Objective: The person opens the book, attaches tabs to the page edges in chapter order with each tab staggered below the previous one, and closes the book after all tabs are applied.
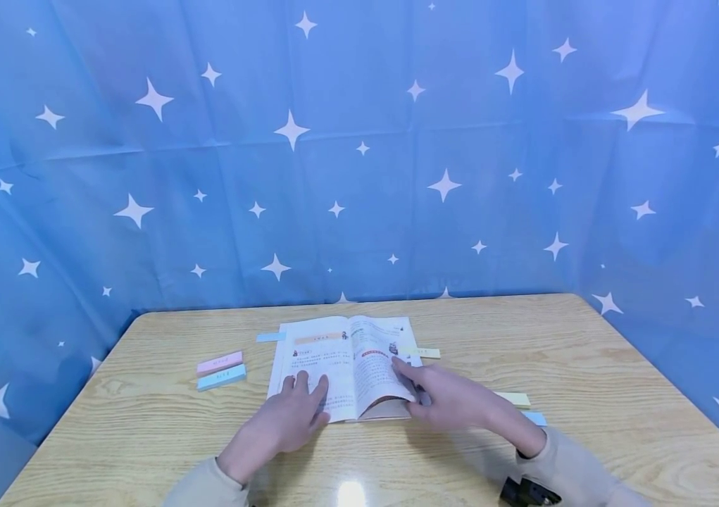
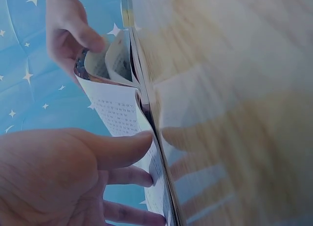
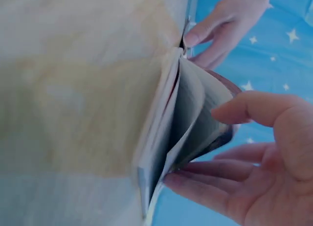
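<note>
An open book [image 1: 327, 359] with printed text lies on the table. My left hand [image 1: 296, 412] rests on the lower part of its left page, fingers spread and fairly straight; the left wrist view shows its thumb [image 2: 124, 150] at the book's lower edge. At the right side, my right hand [image 1: 451, 398] holds several lifted pages [image 3: 195, 113], which bow up from the stack beneath. Its thumb and fingers lie on either side of these curved pages. A blue sticky tab [image 1: 270, 337] sticks out from the left page and a yellow tab [image 1: 427, 353] from the right.
On the wooden table [image 1: 144, 436], a pink sticky-note pad [image 1: 220, 362] and a blue pad [image 1: 222, 377] lie left of the book. A yellow pad [image 1: 514, 399] and another blue pad [image 1: 535, 418] lie partly behind the right forearm. A blue star-patterned curtain [image 1: 359, 176] hangs behind.
</note>
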Demonstrator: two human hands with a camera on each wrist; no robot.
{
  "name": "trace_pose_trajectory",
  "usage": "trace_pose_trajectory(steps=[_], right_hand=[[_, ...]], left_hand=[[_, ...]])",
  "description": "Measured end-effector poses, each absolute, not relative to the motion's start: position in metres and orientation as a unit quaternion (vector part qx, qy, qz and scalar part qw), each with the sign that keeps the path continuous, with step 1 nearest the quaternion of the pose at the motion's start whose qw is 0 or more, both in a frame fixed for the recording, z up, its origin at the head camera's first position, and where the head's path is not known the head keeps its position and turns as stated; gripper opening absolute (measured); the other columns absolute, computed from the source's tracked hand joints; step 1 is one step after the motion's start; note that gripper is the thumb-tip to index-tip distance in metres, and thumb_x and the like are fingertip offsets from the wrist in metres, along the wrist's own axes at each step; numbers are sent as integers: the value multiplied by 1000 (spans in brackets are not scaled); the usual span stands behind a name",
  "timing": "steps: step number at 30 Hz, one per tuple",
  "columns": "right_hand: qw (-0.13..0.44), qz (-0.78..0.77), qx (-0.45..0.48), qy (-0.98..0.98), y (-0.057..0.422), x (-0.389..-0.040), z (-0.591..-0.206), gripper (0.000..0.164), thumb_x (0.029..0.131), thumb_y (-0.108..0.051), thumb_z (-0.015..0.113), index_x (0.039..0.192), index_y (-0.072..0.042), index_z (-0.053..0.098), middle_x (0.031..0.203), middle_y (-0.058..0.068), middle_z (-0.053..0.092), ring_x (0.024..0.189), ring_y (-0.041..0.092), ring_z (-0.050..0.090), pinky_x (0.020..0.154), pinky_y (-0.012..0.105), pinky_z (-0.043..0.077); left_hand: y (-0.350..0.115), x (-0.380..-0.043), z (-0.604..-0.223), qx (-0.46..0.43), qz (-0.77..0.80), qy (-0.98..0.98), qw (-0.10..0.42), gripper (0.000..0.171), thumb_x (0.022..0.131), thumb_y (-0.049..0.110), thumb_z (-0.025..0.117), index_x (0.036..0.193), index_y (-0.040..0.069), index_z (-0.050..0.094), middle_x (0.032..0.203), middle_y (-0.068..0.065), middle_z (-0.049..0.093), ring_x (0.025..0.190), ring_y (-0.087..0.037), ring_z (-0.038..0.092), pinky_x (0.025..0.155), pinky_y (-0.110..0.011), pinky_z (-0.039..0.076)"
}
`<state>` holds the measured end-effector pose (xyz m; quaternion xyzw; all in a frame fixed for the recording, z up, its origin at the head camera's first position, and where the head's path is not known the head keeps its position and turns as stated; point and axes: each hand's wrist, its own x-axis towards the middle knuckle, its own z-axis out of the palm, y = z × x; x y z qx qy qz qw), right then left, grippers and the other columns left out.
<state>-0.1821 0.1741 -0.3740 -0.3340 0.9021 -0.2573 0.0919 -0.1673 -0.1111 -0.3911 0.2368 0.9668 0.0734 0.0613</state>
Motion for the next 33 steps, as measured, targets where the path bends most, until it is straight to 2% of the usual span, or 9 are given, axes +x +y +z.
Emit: trace_pose_trajectory(steps=[4,7,8,12,14,19,26,29,33], right_hand=[[-35,-233,-343,909,173,-181,-370,68,91,-13,69,148,11,40,93,10,71,63,5,56,56,19,39],[-129,-229,-333,905,169,-179,-370,74,88,-20,77,147,9,44,128,22,64,84,17,65,62,25,47],[-153,-227,-329,904,167,-178,-371,76,87,-21,79,147,9,44,129,23,64,94,22,67,66,27,49],[-188,-245,-306,900,157,-178,-373,85,85,-24,82,149,11,38,131,23,63,98,30,70,72,36,58],[-180,-257,-295,903,150,-178,-373,86,88,-28,80,150,12,36,133,23,62,106,33,69,78,40,59],[-111,-287,-288,907,132,-180,-373,77,97,-40,68,150,8,39,128,21,66,104,31,70,71,32,58],[-43,-268,-340,900,105,-186,-377,45,100,-28,66,131,4,61,90,11,73,93,24,73,79,33,59],[-21,-250,-371,894,95,-188,-378,22,99,-22,67,110,-3,65,74,1,66,74,13,69,69,25,56],[17,-234,-391,890,86,-190,-377,8,99,-16,68,97,-9,65,62,-8,51,52,1,45,52,18,39]], left_hand=[[-115,-169,-389,237,89,965,73,60,101,32,62,149,0,45,142,-34,42,130,-52,43,96,-60,49],[-118,-171,-385,240,104,962,77,58,101,31,62,148,1,47,142,-34,43,129,-51,45,98,-61,47],[-119,-172,-383,244,109,961,75,57,101,30,63,147,1,49,139,-33,46,127,-49,47,97,-60,47],[-123,-174,-374,250,136,957,46,50,101,28,62,142,1,54,127,-26,54,113,-40,58,89,-55,53],[-123,-176,-370,251,158,955,23,48,103,28,60,141,0,55,126,-24,56,110,-37,60,87,-53,54],[-122,-183,-365,247,207,945,-61,50,107,34,51,145,1,52,138,-23,53,122,-38,57,90,-55,54],[-120,-187,-360,226,269,925,-148,55,109,41,41,151,6,46,150,-19,45,136,-38,45,99,-56,48],[-121,-186,-359,234,259,921,-172,49,108,35,47,146,5,52,148,-19,47,136,-38,44,96,-55,51],[-124,-185,-360,263,189,933,-156,40,103,22,59,137,2,60,144,-23,51,134,-43,45,102,-56,46]])
